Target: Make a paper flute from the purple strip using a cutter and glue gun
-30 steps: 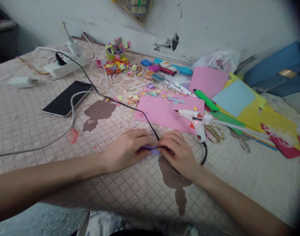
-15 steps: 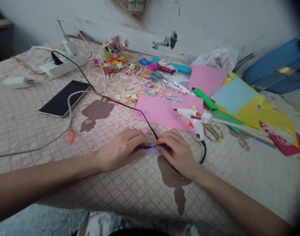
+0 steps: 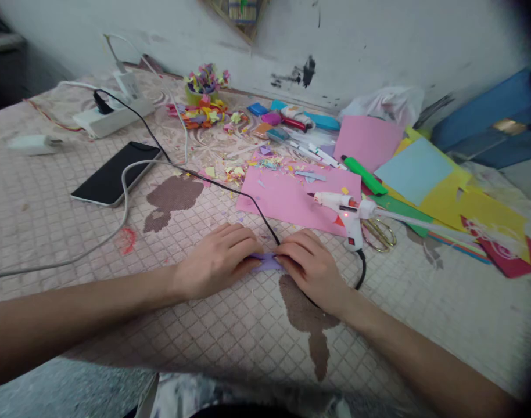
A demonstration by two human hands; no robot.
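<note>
A small piece of purple paper (image 3: pixel 266 263) lies low over the tablecloth, between my two hands. My left hand (image 3: pixel 224 258) is closed on its left end, thumb below and fingers above. The right end is pinched by my right hand (image 3: pixel 311 264) in the same way. Most of both ends is hidden under the fingers. A black cord (image 3: pixel 262 216) runs down to my right hand and passes beneath it. Just beyond that hand, a white glue gun (image 3: pixel 348 215) rests on its side with a small red light showing.
Pink paper (image 3: pixel 287 200) with scraps lies behind my hands. Gold-handled scissors (image 3: pixel 379 234) sit beside the glue gun. Coloured sheets (image 3: pixel 416 168) are spread at the right. A phone (image 3: pixel 115 174), a power strip (image 3: pixel 112 116) and a pot of paper flowers (image 3: pixel 200 93) stand farther left.
The purple paper looks flatter between my fingers, where a dark fold gap showed before. My hands have barely moved, and the view has shifted slightly.
</note>
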